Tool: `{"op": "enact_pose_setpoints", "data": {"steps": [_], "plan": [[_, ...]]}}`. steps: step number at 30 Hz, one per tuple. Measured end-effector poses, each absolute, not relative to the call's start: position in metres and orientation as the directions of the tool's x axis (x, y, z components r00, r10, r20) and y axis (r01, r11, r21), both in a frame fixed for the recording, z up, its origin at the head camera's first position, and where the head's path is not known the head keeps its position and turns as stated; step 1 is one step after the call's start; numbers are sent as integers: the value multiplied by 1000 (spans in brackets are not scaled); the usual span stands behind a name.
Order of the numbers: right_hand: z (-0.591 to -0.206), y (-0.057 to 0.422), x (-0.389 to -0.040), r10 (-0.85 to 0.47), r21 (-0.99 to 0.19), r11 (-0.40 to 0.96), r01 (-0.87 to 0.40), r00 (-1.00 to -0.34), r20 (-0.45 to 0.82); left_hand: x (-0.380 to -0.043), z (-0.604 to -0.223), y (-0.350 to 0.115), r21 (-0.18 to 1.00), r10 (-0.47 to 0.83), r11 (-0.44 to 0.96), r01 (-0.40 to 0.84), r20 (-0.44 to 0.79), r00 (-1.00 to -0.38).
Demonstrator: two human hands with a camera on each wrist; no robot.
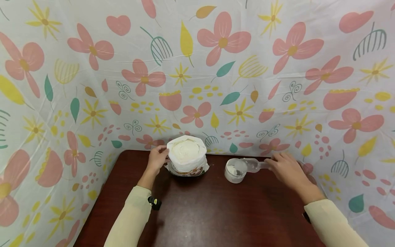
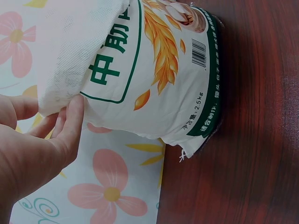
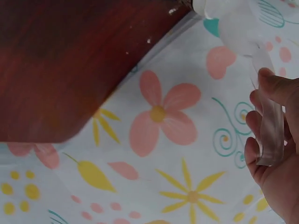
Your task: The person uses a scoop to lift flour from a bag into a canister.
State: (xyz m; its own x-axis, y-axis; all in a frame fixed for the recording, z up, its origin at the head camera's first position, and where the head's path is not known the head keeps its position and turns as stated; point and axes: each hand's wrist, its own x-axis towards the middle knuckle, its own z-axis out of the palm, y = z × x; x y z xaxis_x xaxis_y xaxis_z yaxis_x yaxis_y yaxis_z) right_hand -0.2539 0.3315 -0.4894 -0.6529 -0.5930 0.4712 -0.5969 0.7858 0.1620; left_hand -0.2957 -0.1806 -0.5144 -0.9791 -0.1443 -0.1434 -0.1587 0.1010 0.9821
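A white cloth flour bag (image 1: 188, 165) stands with its top rolled back, and white flour (image 1: 186, 150) shows inside. My left hand (image 1: 157, 159) pinches the folded rim at the bag's left side; in the left wrist view, thumb and fingers lie on either side of the cloth. To the right stands a small clear cup (image 1: 235, 178) with white powder in it. My right hand (image 1: 287, 169) grips the handle of a clear plastic scoop (image 3: 270, 126), its fingers curled round it. The scoop's bowl overlaps the cup's rim in the head view.
Everything stands near the far edge of a dark red-brown wooden table (image 1: 197, 212). A flower-patterned curtain (image 1: 197, 85) hangs right behind and at both sides. White specks lie on the table close to its edge in the right wrist view.
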Motion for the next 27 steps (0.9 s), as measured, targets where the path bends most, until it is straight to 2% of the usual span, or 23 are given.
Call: {"op": "enact_pose_setpoints", "data": {"steps": [7, 19, 27], "plan": [[-509, 340, -247, -527, 66, 807, -587, -665, 529, -295, -513, -179, 982, -143, 98, -164, -149, -978], [-542, 341, -230, -375, -76, 873, -482, -761, 529, -296, -514, -178, 983, -137, 88, -159, -146, -980], [-559, 334, -223, -296, -191, 860, -473, -766, 570, -295, -514, -179, 984, -136, 99, -150, -136, -981]]}}
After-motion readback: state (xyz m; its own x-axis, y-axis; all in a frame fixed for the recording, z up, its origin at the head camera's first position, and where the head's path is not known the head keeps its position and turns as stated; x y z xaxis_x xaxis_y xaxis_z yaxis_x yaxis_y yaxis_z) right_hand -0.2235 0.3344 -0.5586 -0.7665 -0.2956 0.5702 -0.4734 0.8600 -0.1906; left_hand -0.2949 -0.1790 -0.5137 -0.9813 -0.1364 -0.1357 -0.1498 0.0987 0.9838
